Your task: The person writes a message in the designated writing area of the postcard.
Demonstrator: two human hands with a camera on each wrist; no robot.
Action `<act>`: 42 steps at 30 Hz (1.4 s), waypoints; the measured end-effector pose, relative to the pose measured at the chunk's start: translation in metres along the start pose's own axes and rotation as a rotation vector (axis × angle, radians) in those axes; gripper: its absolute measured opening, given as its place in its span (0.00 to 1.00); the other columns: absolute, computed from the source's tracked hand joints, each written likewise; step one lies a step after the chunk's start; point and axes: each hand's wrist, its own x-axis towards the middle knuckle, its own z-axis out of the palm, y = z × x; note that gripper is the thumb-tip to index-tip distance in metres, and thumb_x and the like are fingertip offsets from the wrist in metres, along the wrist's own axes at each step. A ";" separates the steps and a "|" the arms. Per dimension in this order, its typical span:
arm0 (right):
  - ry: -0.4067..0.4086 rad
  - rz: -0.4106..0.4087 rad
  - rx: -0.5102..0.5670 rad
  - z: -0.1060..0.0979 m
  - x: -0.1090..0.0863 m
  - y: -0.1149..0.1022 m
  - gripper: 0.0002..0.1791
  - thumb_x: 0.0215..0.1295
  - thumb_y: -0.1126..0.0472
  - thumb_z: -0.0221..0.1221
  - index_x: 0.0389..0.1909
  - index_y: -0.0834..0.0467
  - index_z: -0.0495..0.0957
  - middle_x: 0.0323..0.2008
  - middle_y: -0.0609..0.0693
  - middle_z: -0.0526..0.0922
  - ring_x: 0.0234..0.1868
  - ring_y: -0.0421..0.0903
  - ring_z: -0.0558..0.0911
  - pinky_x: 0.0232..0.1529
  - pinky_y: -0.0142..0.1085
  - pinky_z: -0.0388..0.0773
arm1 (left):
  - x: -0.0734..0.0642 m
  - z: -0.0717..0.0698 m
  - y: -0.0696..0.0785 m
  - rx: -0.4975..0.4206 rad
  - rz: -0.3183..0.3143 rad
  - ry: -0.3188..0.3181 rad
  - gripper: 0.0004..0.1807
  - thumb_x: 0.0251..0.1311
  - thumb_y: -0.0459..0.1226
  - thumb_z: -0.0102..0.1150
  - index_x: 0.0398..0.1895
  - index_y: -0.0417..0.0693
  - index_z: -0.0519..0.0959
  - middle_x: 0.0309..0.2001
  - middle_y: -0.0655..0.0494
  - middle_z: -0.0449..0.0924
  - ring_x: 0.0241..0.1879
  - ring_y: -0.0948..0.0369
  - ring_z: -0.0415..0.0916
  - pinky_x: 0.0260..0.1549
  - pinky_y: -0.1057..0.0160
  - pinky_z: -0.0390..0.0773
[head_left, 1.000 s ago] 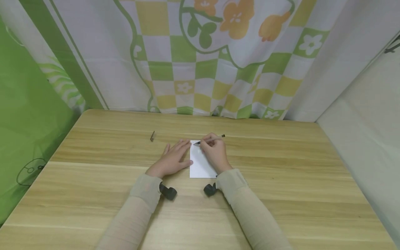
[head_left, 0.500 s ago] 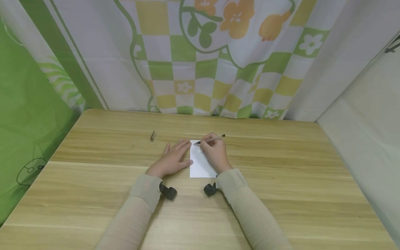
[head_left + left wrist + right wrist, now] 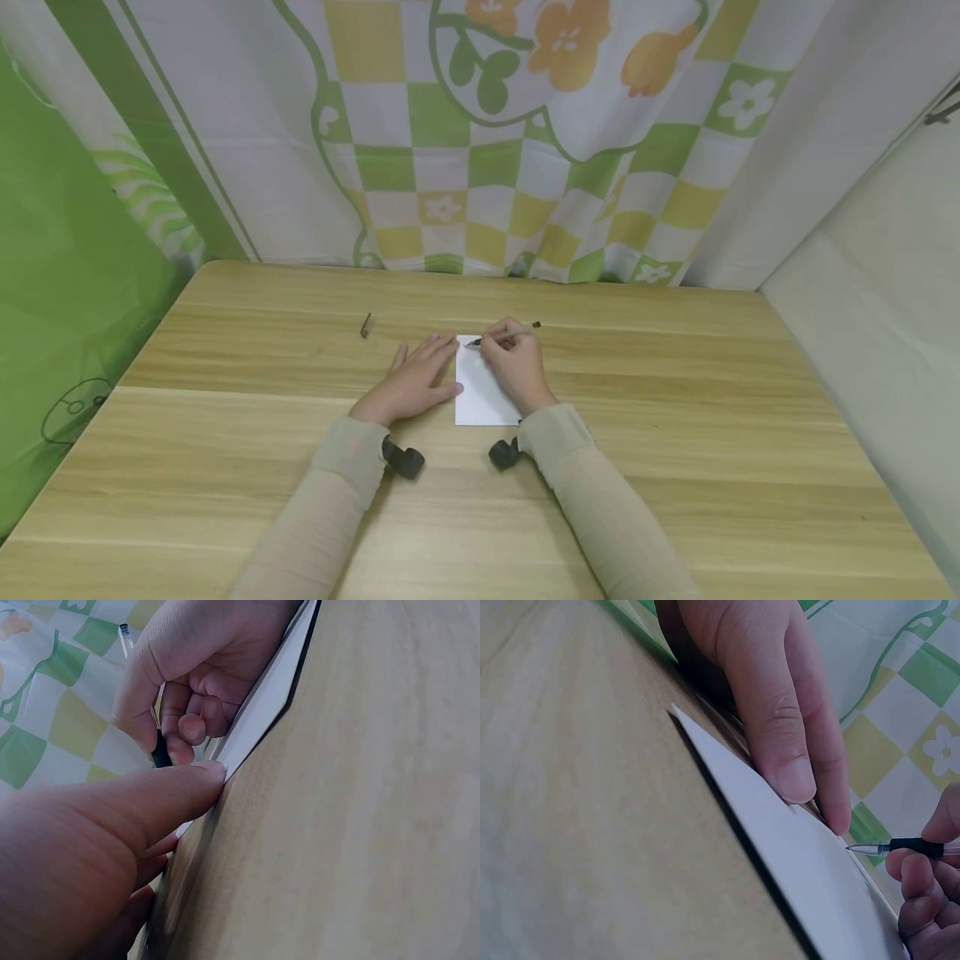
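Pinching the pen (image 3: 915,846) in the right hand (image 3: 519,362), tip toward nine o'clock near the eleven o'clock corner of the paper (image 3: 482,402), with the left hand (image 3: 412,383), straight-fingered and grasping nothing, at its nine o'clock edge

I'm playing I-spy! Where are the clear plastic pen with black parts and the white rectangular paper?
Clear plastic pen with black parts (image 3: 916,847): right wrist view, on its black section behind the tip.
White rectangular paper (image 3: 478,393): head view, middle of its uncovered surface.
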 end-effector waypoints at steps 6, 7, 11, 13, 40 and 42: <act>-0.002 0.005 -0.002 0.000 0.001 0.000 0.05 0.61 0.66 0.59 0.34 0.61 0.83 0.34 0.51 0.84 0.28 0.44 0.80 0.29 0.29 0.78 | 0.001 0.000 -0.001 0.008 -0.003 -0.004 0.41 0.73 0.52 0.53 0.81 0.44 0.53 0.82 0.49 0.43 0.81 0.49 0.35 0.73 0.34 0.28; -0.003 0.005 -0.001 -0.001 0.001 0.000 0.05 0.61 0.66 0.59 0.34 0.61 0.83 0.33 0.52 0.84 0.28 0.44 0.80 0.29 0.30 0.78 | 0.001 0.000 -0.001 0.008 -0.001 -0.002 0.41 0.73 0.52 0.53 0.81 0.44 0.53 0.82 0.48 0.43 0.81 0.48 0.36 0.72 0.34 0.28; -0.005 0.003 0.000 -0.001 0.001 0.001 0.05 0.61 0.66 0.59 0.33 0.61 0.82 0.33 0.52 0.83 0.28 0.44 0.80 0.29 0.29 0.78 | 0.001 0.000 -0.001 0.007 0.004 0.004 0.41 0.73 0.51 0.54 0.80 0.43 0.53 0.82 0.48 0.44 0.80 0.48 0.36 0.72 0.33 0.28; -0.005 0.004 0.001 -0.001 0.002 0.001 0.04 0.61 0.66 0.59 0.33 0.61 0.82 0.33 0.52 0.83 0.27 0.43 0.80 0.28 0.29 0.78 | 0.001 -0.001 -0.001 0.006 0.003 0.005 0.41 0.73 0.51 0.54 0.80 0.43 0.53 0.82 0.48 0.44 0.80 0.48 0.36 0.72 0.33 0.28; -0.009 0.021 0.039 0.000 0.001 0.002 0.04 0.63 0.66 0.60 0.34 0.62 0.83 0.36 0.52 0.83 0.27 0.43 0.81 0.30 0.30 0.81 | -0.002 -0.002 0.003 -0.001 0.002 0.009 0.41 0.73 0.51 0.54 0.80 0.42 0.54 0.81 0.47 0.44 0.80 0.48 0.36 0.72 0.33 0.28; -0.010 0.016 0.035 0.000 0.001 0.002 0.04 0.62 0.66 0.60 0.34 0.62 0.83 0.36 0.52 0.83 0.27 0.43 0.81 0.30 0.30 0.80 | -0.002 -0.002 0.003 -0.004 0.001 0.009 0.41 0.73 0.50 0.54 0.80 0.42 0.54 0.81 0.47 0.45 0.80 0.47 0.36 0.72 0.33 0.28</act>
